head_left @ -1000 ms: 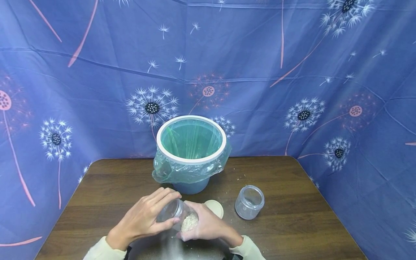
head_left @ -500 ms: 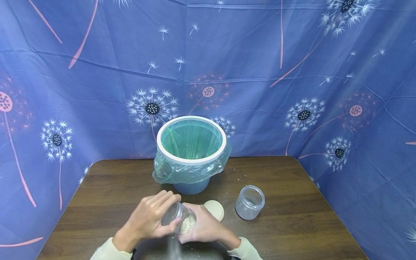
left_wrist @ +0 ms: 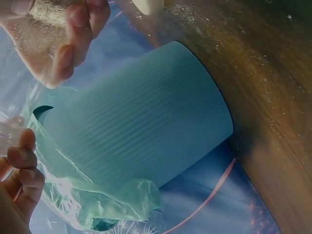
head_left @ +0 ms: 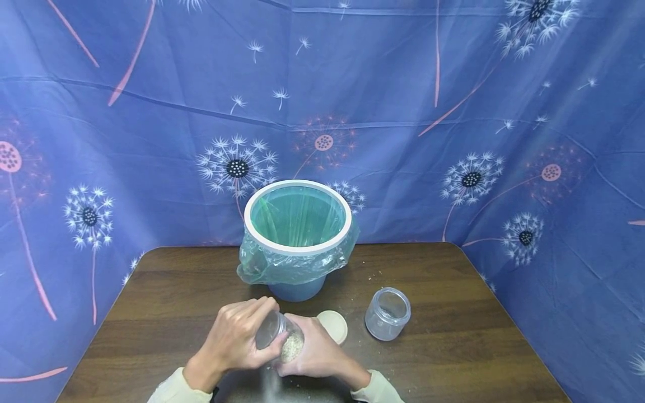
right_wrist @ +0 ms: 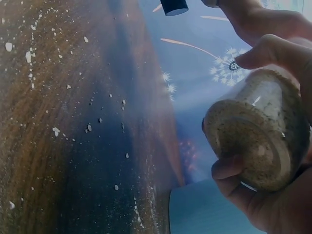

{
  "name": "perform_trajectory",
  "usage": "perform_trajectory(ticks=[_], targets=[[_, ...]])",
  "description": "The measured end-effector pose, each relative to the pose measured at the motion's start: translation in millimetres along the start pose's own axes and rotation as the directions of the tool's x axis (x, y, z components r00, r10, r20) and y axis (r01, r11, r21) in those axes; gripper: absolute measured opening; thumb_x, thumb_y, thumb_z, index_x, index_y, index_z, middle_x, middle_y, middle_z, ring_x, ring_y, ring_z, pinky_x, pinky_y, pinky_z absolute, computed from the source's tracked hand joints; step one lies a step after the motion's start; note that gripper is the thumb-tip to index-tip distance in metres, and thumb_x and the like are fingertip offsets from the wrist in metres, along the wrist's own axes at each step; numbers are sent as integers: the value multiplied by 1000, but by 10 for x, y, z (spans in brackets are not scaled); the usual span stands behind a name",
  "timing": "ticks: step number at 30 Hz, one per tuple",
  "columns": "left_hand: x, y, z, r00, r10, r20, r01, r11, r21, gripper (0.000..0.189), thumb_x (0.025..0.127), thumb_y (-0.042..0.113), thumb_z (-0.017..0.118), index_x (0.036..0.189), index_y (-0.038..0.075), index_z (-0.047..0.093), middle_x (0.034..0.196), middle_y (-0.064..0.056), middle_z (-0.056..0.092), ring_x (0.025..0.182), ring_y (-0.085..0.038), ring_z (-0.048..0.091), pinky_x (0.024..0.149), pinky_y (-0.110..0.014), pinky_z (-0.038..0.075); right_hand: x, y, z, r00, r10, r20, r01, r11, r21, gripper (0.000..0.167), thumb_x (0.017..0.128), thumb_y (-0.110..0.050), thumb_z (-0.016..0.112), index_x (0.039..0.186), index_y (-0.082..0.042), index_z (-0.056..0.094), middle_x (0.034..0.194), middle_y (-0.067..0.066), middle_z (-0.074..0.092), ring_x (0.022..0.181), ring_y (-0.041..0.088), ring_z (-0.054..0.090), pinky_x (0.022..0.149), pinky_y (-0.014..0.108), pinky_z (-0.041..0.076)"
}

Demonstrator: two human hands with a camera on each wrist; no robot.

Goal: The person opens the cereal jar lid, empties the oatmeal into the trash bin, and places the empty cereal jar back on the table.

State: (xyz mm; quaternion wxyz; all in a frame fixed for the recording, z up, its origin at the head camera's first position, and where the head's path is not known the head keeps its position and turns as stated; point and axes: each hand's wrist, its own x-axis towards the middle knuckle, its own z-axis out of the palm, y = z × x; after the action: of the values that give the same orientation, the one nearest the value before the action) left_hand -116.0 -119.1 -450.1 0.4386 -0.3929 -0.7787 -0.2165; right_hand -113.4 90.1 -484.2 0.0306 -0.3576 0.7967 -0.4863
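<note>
Low in the middle of the head view, my right hand (head_left: pixel 319 350) grips a clear jar (right_wrist: pixel 253 131) tilted on its side, with pale, crumbly flakes inside. The right wrist view shows this jar's round base and its speckled contents. My left hand (head_left: pixel 237 341) holds a clear plastic container (head_left: pixel 267 331) against the jar's left end, fingers over the top and thumb in front. A ridged ring shows where the two meet. In the left wrist view, the left fingertips (left_wrist: pixel 24 163) curl at clear plastic, and the right hand's fingers (left_wrist: pixel 75 36) are around the flakes.
Behind the hands stands a blue bin (head_left: pixel 297 288) with a white rim and a green bag liner. To the right are an open clear jar (head_left: pixel 385 322) and a cream round lid (head_left: pixel 335 324). White crumbs are scattered over the wooden table (right_wrist: pixel 44 146).
My left hand and its clear container have shifted slightly right. The right hand stays almost in place with the jar of flakes. The bin, lid and other jar have not moved.
</note>
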Motion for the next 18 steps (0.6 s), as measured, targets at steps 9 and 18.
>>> perform_trajectory(ticks=[9,18], targets=[[30,27,6,1000,-7,-17,8,1000,24,42,100,52,47,92,14,62,72,10,54,52,-7,48,46,-21,39,-7,9,31,999,-12,-33,11,1000,-14,54,68,-18,92,117,-23,69,103,-11,73,91,-2,67,84,19,55],[30,40,-5,999,-28,-19,29,999,40,43,101,52,46,92,13,63,72,8,55,52,-8,50,45,-22,40,4,1,29,999,-24,-46,23,999,-26,55,67,-18,93,116,-21,69,103,-10,74,90,-2,67,83,18,55]])
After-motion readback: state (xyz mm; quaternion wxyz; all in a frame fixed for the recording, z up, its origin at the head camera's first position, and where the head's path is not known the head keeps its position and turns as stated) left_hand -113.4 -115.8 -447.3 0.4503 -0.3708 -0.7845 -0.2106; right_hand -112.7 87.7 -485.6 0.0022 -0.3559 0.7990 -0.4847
